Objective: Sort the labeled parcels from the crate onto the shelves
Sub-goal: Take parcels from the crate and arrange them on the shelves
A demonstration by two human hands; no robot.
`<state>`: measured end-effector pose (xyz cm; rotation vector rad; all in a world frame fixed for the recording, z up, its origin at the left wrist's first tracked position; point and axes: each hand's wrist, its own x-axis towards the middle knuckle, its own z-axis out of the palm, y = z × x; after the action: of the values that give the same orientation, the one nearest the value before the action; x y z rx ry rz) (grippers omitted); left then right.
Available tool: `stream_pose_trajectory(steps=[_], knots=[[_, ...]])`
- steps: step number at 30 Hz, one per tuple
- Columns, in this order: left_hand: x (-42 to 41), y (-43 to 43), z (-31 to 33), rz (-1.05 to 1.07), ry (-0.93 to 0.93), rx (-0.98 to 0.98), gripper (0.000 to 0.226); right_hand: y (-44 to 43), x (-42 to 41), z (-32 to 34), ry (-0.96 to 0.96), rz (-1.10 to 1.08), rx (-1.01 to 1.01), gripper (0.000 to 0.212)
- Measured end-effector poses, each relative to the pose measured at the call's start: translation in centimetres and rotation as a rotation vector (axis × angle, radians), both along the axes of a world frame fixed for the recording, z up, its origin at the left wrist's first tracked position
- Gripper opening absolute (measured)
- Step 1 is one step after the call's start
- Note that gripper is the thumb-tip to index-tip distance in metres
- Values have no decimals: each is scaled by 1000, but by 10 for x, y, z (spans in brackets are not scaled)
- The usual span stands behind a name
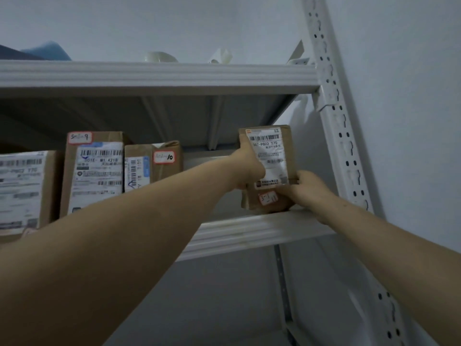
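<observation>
**Both hands on a parcel at the shelf's right end**

Two bare forearms reach up and away from the camera, the left from the lower left, the right from the lower right; they converge on one parcel, a small brown box held upright; the left hand clasps its left edge about halfway up, fingers hidden behind the box; the right hand grips its lower right corner, thumb lying across the front; so the hands are apart, one on each side, both clamped on the parcel, which sits between them.

The parcel's front faces the camera, with a white label bearing a barcode, and below it a red-edged sticker with handwriting too blurred to read; its bottom edge meets the front lip of the shelf at the far right end; whether its weight is on the shelf cannot be told; just right of it rises the white post with its rows of slots.

Further left on the same shelf, apart from the parcel, stand three more boxes in a row; the nearest box has a sticker reading 10; the next, taller box touches it and has a sticker ending in 9; the last box runs off the left edge.

Above is the top shelf; a tape roll and a blue thing show over its edge; behind all is a pale wall.
</observation>
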<state>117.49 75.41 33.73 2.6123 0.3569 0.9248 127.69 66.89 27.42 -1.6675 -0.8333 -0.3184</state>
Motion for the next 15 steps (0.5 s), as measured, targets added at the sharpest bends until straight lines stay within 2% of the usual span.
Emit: stream_pose_trajectory(steps=[2, 4, 6, 8, 11, 15], knots=[[-11, 5, 2, 83, 20, 57, 93, 5, -12, 0, -82, 45, -45, 10], [-26, 9, 4, 225, 96, 137, 83, 11, -26, 2, -135, 73, -67, 6], [-42, 12, 7, 374, 111, 339, 56, 18, -36, 4, -175, 70, -75, 5], [-58, 13, 14, 517, 2, 583, 27, 28, -43, 3, -204, 36, -112, 18], [-76, 21, 28, 702, -124, 707, 41, 40, -52, 0, -236, -18, -130, 33], [-96, 42, 36, 732, -89, 572, 48, 47, -58, -2, -239, -71, -143, 40]])
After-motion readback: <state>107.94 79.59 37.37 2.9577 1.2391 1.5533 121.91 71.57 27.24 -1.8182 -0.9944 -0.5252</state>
